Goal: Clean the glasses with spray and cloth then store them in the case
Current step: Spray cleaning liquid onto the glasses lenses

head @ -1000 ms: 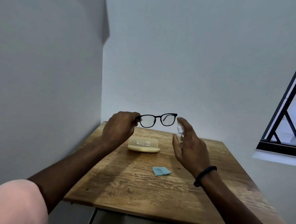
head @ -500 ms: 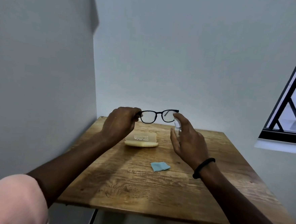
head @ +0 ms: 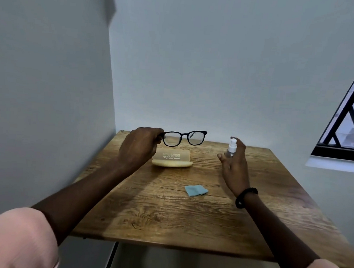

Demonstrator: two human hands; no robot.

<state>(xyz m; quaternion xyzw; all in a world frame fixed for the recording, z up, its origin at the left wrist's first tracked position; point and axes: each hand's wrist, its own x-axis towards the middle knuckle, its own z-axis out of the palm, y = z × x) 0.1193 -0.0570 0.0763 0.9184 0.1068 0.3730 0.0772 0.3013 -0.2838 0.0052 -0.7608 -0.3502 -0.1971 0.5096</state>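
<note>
Black-framed glasses [head: 183,138] hang in the air above the far part of the wooden table [head: 166,212], held at their left end by my left hand [head: 138,147]. My right hand [head: 234,165] holds a small clear spray bottle [head: 231,148] with a white nozzle, upright, well to the right of the glasses and apart from them. A pale yellow glasses case [head: 172,157] lies shut on the table under the glasses. A small folded light-blue cloth [head: 195,190] lies on the table nearer to me, between my arms.
The table stands in a corner, with a grey wall [head: 48,104] on the left and a white wall behind. A barred window [head: 352,129] is at the right. The table's front edge is near my forearms.
My right hand has drawn the spray bottle away from the right lens, to the right. The glasses stay held up by my left hand above the case.
</note>
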